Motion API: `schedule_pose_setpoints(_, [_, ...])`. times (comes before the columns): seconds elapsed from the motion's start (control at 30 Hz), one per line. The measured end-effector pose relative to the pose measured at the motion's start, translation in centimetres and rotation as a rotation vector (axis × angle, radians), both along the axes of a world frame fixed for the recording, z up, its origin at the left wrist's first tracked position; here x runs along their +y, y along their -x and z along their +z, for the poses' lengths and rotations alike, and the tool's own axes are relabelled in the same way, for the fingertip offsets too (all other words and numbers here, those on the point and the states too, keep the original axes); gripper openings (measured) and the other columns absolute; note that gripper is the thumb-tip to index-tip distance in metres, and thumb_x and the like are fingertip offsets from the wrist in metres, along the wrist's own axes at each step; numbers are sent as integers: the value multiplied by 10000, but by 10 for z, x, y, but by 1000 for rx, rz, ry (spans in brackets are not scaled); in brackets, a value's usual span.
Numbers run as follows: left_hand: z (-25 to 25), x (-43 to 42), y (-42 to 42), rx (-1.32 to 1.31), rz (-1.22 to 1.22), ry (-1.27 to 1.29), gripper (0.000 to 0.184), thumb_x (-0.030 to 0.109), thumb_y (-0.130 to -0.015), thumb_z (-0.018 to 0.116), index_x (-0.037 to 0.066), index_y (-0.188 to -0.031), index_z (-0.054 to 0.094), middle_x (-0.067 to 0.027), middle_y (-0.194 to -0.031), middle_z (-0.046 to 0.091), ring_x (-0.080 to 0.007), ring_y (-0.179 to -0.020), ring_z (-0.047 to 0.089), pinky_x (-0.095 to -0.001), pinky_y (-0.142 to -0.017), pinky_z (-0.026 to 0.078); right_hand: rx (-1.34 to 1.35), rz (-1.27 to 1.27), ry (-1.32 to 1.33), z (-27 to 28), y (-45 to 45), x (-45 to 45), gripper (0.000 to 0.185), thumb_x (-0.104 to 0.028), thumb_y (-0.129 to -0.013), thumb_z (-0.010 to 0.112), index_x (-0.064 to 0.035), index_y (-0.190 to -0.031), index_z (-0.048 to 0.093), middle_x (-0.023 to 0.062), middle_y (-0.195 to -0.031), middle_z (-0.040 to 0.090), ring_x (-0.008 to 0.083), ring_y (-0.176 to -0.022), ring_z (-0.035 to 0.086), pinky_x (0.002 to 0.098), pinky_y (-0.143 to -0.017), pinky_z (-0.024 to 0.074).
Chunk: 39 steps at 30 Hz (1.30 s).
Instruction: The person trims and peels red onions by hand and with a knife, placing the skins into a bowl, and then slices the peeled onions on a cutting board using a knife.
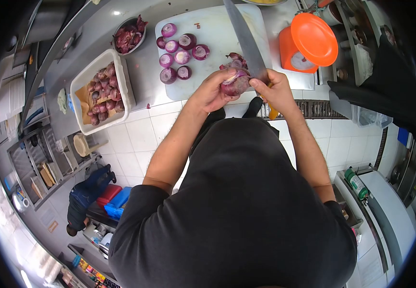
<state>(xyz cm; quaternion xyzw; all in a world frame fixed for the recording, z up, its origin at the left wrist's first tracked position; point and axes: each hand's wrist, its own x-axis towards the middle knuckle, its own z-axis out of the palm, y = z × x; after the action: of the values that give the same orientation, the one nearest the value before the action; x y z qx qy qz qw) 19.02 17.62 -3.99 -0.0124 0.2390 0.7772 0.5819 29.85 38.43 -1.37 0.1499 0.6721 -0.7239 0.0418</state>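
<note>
In my left hand (212, 92) is a red onion (237, 86), its papery skin partly loosened at the top. My right hand (279, 92) grips a large kitchen knife (247, 41) by its yellow handle, the broad blade pointing away from me over the board. The right thumb touches or nearly touches the onion beside the blade. Just beyond the onion, skin scraps and onion pieces (236, 61) lie on the white cutting board (220, 29). On the board's left side sit several peeled red onions (182, 57), with their ends cut off.
A white tub (77, 108) of unpeeled red onions (105, 91) stands left, near a metal bowl (143, 41) of onion skins (129, 37). An orange kitchen scale (289, 50) is right of the board. Another person (85, 197) bends over at the lower left.
</note>
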Motion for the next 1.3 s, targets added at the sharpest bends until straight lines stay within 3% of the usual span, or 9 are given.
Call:
schedule_pose_setpoints(0.2, [18,9,-3,47,213,310,368,315,-1082,594,1,-1271,627,-98,-1138,728,-180,-968,721,-359,-758,586,145,9,-86,5,-2,-5,255,-228,-914,871,-17,-941,731,-62,-720,630,12,-670,509,231,-600,433])
schedule_pose_setpoints(0.5, [-3,14,6,31,426,346,319,309,-1105,567,30,-1251,614,-94,-1141,720,-210,-963,717,-369,-864,596,141,48,-164,1,1,-11,292,-235,-894,888,5,-980,746,-61,-751,661,15,-696,529,231,-623,463])
schedule_pose_setpoints(0.7, [-7,7,13,58,457,370,287,281,-1082,609,38,-1236,607,-97,-1124,708,-232,-941,708,-380,-864,598,117,41,-178,2,-1,-6,300,-240,-897,884,4,-1003,745,-60,-758,662,18,-703,533,228,-634,465])
schedule_pose_setpoints(0.8, [-6,5,16,58,476,453,268,304,-1071,619,62,-1185,631,-98,-1099,715,-212,-904,700,-364,-797,569,123,32,-176,4,-2,-2,294,-236,-905,877,1,-1018,745,-56,-764,663,20,-710,536,228,-641,464])
schedule_pose_setpoints(0.97, [-26,-13,25,3,493,407,284,381,-1036,640,101,-1083,638,-64,-972,659,-169,-791,592,-320,-701,457,74,-51,-233,-1,1,9,277,-238,-922,864,2,-1001,749,-48,-752,658,29,-703,536,241,-629,453])
schedule_pose_setpoints(1.07, [-19,-24,30,-66,460,233,291,383,-1025,608,94,-1058,624,-61,-920,603,-171,-758,527,-316,-682,421,-55,-86,-315,-20,20,14,389,-364,-916,862,5,-947,744,5,-721,662,72,-663,549,277,-616,462])
schedule_pose_setpoints(1.17, [-14,-28,29,-139,418,98,316,388,-1012,597,80,-1076,635,-61,-889,607,-176,-734,514,-315,-656,411,-145,-9,-671,-45,41,20,520,-503,-893,846,6,-898,737,96,-712,681,157,-625,603,332,-619,489])
schedule_pose_setpoints(1.2, [-12,-28,28,-161,405,60,331,395,-1006,599,76,-1086,643,-58,-879,617,-176,-725,516,-314,-646,410,-118,2,-704,-46,46,18,639,-632,-866,806,1,-928,740,166,-737,696,263,-660,670,394,-650,522])
schedule_pose_setpoints(1.3, [-6,-24,26,-190,392,32,349,385,-993,596,51,-1082,648,-60,-852,601,-172,-723,511,-305,-639,404,-185,62,-851,-42,55,18,706,-702,-863,760,-4,-968,742,173,-771,722,322,-733,715,427,-679,537])
